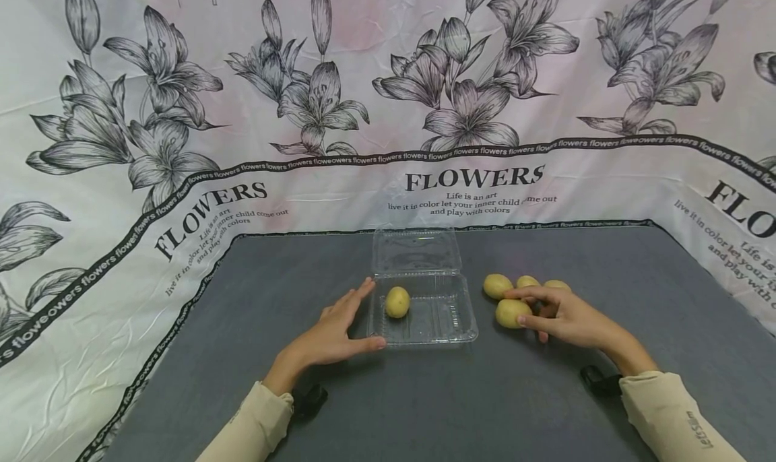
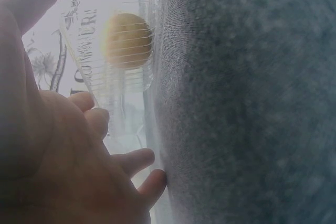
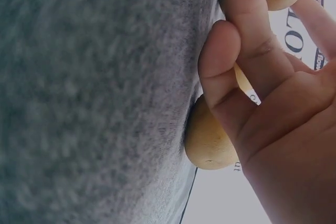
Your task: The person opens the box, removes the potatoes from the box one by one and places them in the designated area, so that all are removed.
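Head: floral cloth (image 1: 364,112) behind clear container (image 1: 445,318)

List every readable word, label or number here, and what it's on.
"FLOWERS", repeated: printed cloth.
"Life is an art live it in color let your inner child come out and play with colors": same cloth, below.
"flowers", repeated: black band.
"LetsSlim", apparently: right sleeve.
Left sleeve print: too small to read.
Lower edge strip: mostly too small.
No numbers seen.
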A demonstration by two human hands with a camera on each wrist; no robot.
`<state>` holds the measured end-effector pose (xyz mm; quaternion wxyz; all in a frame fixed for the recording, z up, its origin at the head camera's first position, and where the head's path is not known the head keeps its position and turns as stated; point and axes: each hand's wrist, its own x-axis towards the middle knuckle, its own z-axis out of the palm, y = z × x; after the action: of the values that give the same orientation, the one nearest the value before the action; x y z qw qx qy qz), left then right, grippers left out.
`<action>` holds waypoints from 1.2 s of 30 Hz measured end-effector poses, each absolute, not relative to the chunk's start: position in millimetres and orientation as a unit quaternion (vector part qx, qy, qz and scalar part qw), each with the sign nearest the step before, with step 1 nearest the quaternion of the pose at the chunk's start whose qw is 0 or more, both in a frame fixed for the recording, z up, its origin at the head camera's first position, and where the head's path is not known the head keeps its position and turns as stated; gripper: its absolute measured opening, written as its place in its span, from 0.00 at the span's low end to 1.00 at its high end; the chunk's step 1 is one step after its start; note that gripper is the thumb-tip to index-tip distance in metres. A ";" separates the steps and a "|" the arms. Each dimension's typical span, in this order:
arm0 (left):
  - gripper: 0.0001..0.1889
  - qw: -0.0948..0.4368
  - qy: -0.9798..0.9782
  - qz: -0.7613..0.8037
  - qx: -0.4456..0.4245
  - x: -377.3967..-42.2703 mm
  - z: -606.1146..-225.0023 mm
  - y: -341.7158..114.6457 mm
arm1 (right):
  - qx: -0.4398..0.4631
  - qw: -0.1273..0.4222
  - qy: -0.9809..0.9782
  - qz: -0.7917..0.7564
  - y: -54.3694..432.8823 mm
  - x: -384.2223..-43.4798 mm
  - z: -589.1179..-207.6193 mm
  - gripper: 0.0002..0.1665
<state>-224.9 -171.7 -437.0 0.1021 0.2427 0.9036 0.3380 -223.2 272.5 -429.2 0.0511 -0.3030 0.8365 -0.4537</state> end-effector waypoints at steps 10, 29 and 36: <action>0.55 0.101 0.902 0.341 0.245 -224.7 -436.6 -172.6 | -0.313 0.043 0.838 -0.445 271.9 -224.1 -432.7 0.25; 0.55 0.099 0.903 0.337 0.246 -223.9 -437.9 -172.5 | -0.289 0.042 0.850 -0.439 272.2 -221.8 -432.2 0.25; 0.55 0.101 0.904 0.334 0.246 -224.3 -437.7 -171.8 | -0.274 0.042 0.858 -0.433 273.4 -220.1 -429.4 0.25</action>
<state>-224.3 -171.8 -437.7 0.1011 0.2456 0.9043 0.3342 -220.1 273.4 -429.4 0.0417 -0.2743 0.8579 -0.4325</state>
